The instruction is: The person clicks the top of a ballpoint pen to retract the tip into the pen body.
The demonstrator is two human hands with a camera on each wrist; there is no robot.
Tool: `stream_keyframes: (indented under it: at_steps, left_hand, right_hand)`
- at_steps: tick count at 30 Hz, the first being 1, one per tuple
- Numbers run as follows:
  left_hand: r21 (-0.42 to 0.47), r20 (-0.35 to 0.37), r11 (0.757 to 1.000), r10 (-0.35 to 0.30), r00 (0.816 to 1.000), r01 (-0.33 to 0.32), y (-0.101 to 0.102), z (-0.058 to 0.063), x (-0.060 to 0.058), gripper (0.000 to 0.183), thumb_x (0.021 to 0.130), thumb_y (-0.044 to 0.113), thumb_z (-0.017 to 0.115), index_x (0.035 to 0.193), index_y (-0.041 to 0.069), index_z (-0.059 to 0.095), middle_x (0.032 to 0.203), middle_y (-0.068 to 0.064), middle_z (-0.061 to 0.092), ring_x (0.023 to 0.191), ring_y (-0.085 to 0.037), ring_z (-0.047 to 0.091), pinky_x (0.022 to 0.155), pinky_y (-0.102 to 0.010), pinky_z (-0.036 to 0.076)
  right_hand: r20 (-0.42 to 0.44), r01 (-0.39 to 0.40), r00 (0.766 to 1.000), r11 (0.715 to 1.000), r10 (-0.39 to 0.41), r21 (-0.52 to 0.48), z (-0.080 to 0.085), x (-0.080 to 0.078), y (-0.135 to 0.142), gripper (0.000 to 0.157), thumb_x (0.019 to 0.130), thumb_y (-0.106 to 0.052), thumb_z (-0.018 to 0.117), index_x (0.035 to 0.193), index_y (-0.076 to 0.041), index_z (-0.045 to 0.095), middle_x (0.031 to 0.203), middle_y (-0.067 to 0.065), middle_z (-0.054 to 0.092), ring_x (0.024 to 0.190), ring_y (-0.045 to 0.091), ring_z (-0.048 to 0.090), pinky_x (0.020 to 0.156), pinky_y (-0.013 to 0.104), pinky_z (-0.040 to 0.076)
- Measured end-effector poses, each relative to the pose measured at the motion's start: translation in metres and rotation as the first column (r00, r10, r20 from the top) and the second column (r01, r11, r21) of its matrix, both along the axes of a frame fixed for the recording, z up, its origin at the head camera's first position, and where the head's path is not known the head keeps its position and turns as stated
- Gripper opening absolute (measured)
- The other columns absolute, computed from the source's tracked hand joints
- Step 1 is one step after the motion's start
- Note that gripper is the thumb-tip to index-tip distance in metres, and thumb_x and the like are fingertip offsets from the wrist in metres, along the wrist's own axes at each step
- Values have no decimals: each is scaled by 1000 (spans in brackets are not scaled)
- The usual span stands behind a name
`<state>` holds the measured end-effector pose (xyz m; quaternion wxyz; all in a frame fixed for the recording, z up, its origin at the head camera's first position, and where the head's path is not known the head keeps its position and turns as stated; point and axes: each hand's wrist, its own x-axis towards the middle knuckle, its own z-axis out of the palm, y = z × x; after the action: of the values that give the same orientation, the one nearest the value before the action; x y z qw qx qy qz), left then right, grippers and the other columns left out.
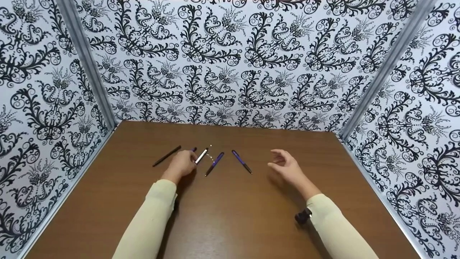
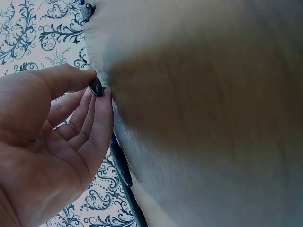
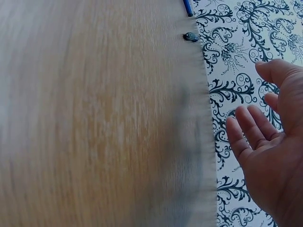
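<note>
My left hand pinches a white pen with a dark end, low over the brown table. The left wrist view shows the pen's black tip between thumb and fingertips. Just behind that hand lies a blue pen, mostly hidden. To its left is a black pen. Two blue pens with black grips, one slanting left and one slanting right, lie between the hands. My right hand hovers at the right, fingers loosely bent, holding nothing.
Black-and-white patterned walls enclose the table at the back and both sides, with grey metal strips at the corners. A small dark device sits at the right wrist.
</note>
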<state>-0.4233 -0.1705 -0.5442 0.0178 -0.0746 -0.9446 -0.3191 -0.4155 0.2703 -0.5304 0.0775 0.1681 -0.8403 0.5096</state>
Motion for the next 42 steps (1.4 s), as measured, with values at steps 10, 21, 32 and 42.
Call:
stream_keyframes:
  at_steps: [10, 21, 32, 42]
  left_hand:
    - [-131, 24, 988, 86, 996, -83, 9, 19, 17, 24, 97, 9, 77, 120, 5, 79, 113, -15, 77, 105, -37, 71, 95, -57, 57]
    - [-121, 29, 989, 90, 996, -86, 9, 20, 17, 27, 94, 11, 80, 121, 6, 80, 116, -15, 77, 103, -35, 71, 94, -56, 58]
    - [-88, 62, 993, 85, 994, -79, 5, 18, 18, 28, 95, 12, 77, 122, 6, 78, 118, -15, 76, 100, -34, 68, 92, -54, 57]
    - [-41, 76, 997, 64, 995, -61, 0, 15, 16, 25, 96, 14, 79, 119, 6, 78, 111, -12, 76, 96, -31, 67, 91, -51, 57]
  right_hand:
    - [17, -34, 999, 999, 35, -20, 0, 1, 0, 51, 97, 1, 81, 145, 0, 65, 132, 31, 63, 114, 37, 68, 108, 51, 53]
    - [-7, -28, 1000, 997, 28, -69, -2, 3, 0, 52, 95, 7, 81, 144, 2, 65, 130, 33, 64, 115, 49, 67, 109, 64, 51]
    - [9, -19, 1000, 999, 19, -35, 0, 5, 4, 51, 97, 1, 82, 145, 4, 63, 131, 33, 64, 115, 41, 68, 109, 57, 52]
    - [1, -10, 1000, 999, 10, -47, 2, 6, 4, 51, 95, 3, 82, 143, 3, 65, 130, 31, 65, 113, 42, 69, 108, 60, 53]
